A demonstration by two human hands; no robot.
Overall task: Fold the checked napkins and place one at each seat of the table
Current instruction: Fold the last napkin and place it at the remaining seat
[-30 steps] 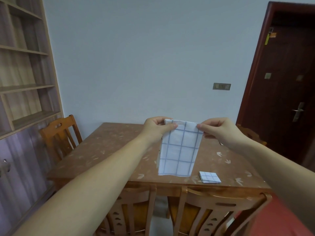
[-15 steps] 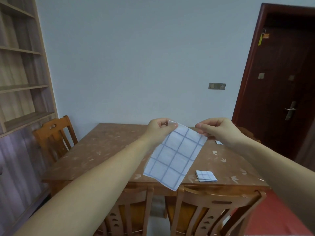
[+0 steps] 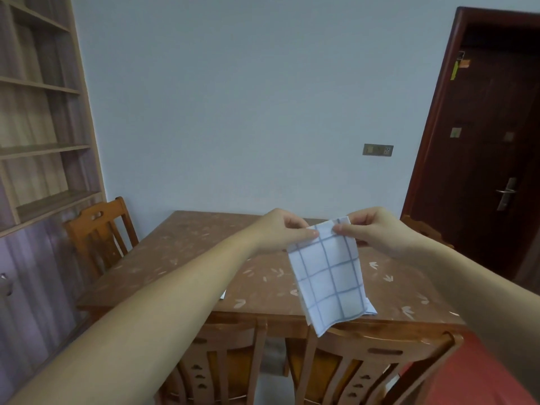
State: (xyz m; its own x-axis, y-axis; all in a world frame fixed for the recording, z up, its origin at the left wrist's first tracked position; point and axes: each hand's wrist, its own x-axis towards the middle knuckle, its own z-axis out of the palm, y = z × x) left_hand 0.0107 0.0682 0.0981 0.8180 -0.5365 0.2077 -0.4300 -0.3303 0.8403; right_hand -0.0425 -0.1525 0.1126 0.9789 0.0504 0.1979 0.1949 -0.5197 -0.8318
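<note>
Head view: both arms reach out over the bench [image 3: 181, 258], a brown top with pale leaf marks. The left hand [image 3: 280, 229] pinches the top left corner of a checked napkin [image 3: 327, 276] between thumb and curled fingers. The right hand [image 3: 377, 229] pinches the same top edge close beside it, thumb in front of the cloth. The napkin, white with blue lines, hangs tilted in the air above the bench's near edge, its lowest corner in front of the top rail of the near right chair [image 3: 365, 358]. Behind its lower right edge a second napkin [image 3: 371, 308] lies on the bench, mostly hidden. The near left chair [image 3: 222, 363] stands at the bench's near side, and a third chair [image 3: 99, 229] at its left end. A dark door [image 3: 491, 141] stands beyond the bench's right end.
</note>
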